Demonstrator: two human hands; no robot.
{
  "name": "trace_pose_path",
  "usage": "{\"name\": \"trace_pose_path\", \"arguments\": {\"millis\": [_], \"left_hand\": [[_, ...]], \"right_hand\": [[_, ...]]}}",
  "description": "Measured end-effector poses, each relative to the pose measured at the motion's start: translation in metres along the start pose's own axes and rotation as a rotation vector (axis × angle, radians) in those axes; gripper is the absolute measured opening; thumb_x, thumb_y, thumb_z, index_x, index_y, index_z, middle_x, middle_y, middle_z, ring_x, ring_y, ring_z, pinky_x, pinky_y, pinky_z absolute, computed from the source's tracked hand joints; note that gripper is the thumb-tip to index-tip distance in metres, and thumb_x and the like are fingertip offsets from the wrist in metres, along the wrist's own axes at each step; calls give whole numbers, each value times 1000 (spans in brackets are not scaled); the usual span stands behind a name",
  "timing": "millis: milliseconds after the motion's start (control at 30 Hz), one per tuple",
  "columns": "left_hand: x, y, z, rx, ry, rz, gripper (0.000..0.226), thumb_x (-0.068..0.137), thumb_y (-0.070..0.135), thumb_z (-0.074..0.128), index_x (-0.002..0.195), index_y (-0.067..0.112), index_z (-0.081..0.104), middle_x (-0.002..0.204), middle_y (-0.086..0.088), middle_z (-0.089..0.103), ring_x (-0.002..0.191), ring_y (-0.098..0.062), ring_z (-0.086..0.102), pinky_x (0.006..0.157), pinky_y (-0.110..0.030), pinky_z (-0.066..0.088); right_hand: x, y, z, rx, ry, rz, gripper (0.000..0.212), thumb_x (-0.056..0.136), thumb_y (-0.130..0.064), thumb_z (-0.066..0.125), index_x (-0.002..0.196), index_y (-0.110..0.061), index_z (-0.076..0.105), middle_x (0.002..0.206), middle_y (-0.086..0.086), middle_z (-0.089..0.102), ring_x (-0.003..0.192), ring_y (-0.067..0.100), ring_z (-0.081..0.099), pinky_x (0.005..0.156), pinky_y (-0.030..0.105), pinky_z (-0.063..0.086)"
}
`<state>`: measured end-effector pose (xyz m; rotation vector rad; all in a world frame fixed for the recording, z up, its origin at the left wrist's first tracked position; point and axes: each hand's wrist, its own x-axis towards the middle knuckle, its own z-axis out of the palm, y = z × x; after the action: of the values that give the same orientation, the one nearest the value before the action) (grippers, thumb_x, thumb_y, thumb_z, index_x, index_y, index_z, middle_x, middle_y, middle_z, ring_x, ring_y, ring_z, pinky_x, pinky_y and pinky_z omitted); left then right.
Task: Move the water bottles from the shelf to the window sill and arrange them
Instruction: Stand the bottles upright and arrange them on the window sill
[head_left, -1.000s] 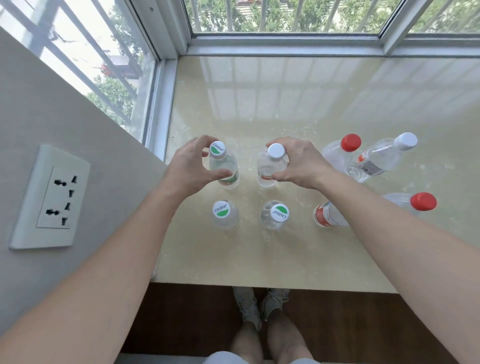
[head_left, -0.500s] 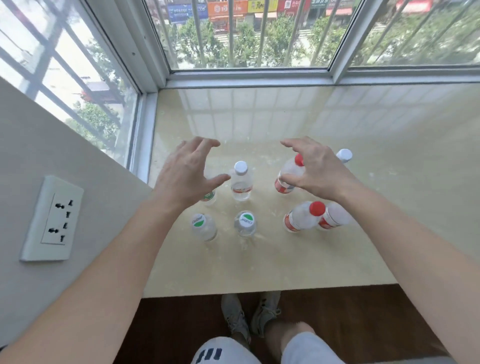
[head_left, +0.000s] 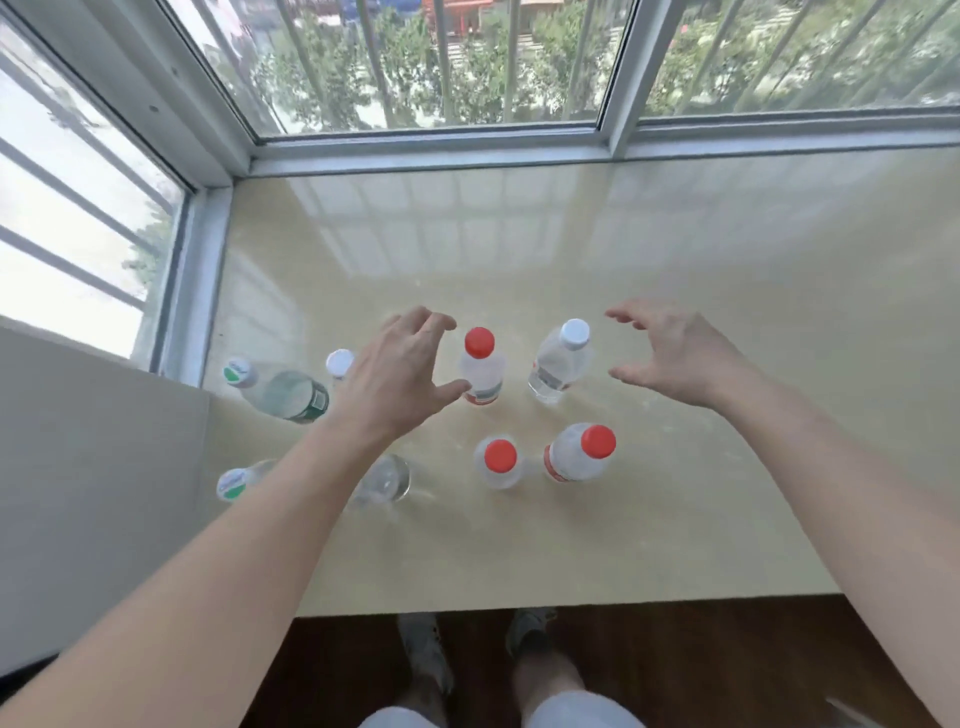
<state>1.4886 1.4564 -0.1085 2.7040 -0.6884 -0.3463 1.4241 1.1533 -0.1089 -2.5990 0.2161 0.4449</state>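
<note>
Several clear water bottles stand upright on the beige window sill (head_left: 675, 249). A far red-capped bottle (head_left: 481, 371) and a white-capped bottle (head_left: 562, 361) form the back pair; two more red-capped bottles (head_left: 498, 462) (head_left: 581, 453) stand nearer. At the left are green-and-white-capped bottles (head_left: 283, 392) (head_left: 234, 482), and my left forearm partly hides two others. My left hand (head_left: 400, 376) hovers with spread fingers just left of the far red-capped bottle, holding nothing. My right hand (head_left: 670, 358) hovers, fingers loosely curved, right of the white-capped bottle.
Window frames (head_left: 426, 148) with barred glass bound the sill at the back and left. A grey wall (head_left: 93, 467) rises at the left. The sill's front edge drops to dark wooden floor (head_left: 675, 665), where my feet stand.
Both hands let go of the two left-hand bottles and moved right. They now hover on either side of the far red-capped and white-capped bottles. The camera view also shifted right.
</note>
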Motion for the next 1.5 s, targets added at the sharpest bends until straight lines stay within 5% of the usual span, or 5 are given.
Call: {"name": "trace_pose_path", "arguments": {"millis": [267,433,600,767,1500], "left_hand": [[20,7,47,-238,-11,-258,67,73,35,81,130,27,48,129,10,55,113,-15,56,92,-34,46],[28,10,62,-408,-11,-301,64,68,33,84,124,33,52,123,12,56,111,-13,57,88,-32,48],[40,11,69,-438,-10,-288,56,67,30,82,117,34,58,112,13,59,104,-14,58,88,-41,51],[41,11,73,-459,-9,-262,50,67,26,81,112,31,60,107,11,62,102,-16,59,85,-42,54],[35,9,73,-482,-31,-256,54,67,27,82,117,34,63,106,14,58,102,-13,59,89,-39,53]], "right_hand": [[55,28,35,128,-258,-158,91,73,-10,80,147,-43,39,141,-8,45,124,13,48,94,29,43],[67,29,41,207,-309,-218,77,73,-12,81,135,-46,50,131,-11,52,120,14,49,101,39,48],[65,27,47,212,-203,-181,58,67,-31,86,113,-37,53,110,-10,61,103,19,55,87,47,53],[55,17,66,109,-35,-130,61,65,-50,84,110,-30,49,103,-7,56,92,20,53,75,37,47],[46,7,74,182,-54,-63,49,64,-41,85,103,-28,58,98,-8,62,92,22,57,79,42,51]]}}
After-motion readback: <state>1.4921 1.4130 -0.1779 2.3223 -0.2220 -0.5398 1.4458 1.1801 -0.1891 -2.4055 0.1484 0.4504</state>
